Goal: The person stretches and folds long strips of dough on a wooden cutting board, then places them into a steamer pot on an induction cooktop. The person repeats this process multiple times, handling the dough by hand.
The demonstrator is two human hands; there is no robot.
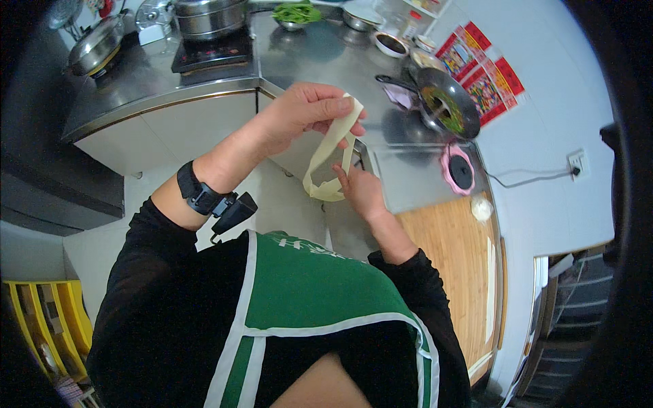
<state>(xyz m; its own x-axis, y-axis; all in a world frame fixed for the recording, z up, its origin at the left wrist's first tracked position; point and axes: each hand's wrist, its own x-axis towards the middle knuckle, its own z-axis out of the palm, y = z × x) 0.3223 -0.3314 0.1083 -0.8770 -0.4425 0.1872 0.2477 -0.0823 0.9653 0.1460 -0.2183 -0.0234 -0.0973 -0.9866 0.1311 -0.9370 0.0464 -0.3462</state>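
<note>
A wide, pale dough strip (332, 136) hangs in a loop between my two hands, above the gap before the counter. My left hand (319, 109) pinches its upper part between thumb and fingers, with the strip draped over the fingers. Lower and to the right, my right hand (363, 194) grips another part of the strip, thumb pointing up. The bottom of the loop sags to the left of the right hand, and its underside is hidden. To the right lies a wooden board (444, 255) with a thin dough strip (490, 290) along its far edge and a white lump (481, 209) at its corner.
A wok (451, 104) with greens and broth stands at the wall beside a pink-rimmed appliance (458, 170), with a cord (530, 178) nearby. Behind are a bowl of leafy greens (297, 14), a bowl of dark sauce (391, 45) and a steel pot (211, 19) on a cooktop (214, 56).
</note>
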